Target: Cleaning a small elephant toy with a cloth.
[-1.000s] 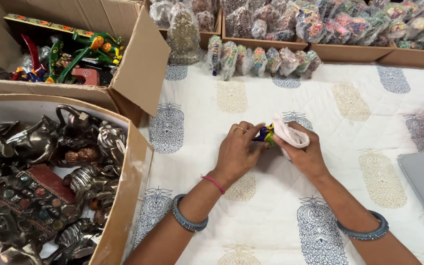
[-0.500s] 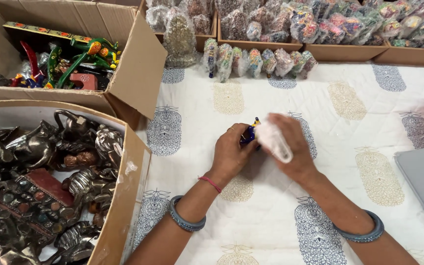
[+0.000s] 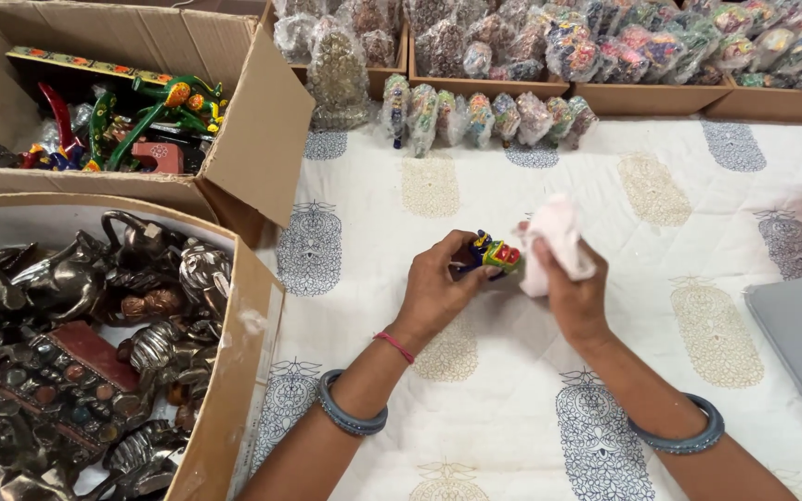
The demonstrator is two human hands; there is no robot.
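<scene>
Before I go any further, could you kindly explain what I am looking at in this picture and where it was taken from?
There is no machine here: a person works with two bare hands, and the one picture comes from a camera worn on that person's head, looking down. The left hand holds a small painted figurine in blue, red and green. The right hand holds a crumpled white cloth against it. Both wrists wear grey bangles. Underneath lies a white printed sheet with grey and tan motifs. At the left stand two cardboard boxes: the near box holds dark metal figures, the far box colourful painted ones. Along the top, wrapped figurines stand in a row before shallow trays of more wrapped pieces.
</scene>
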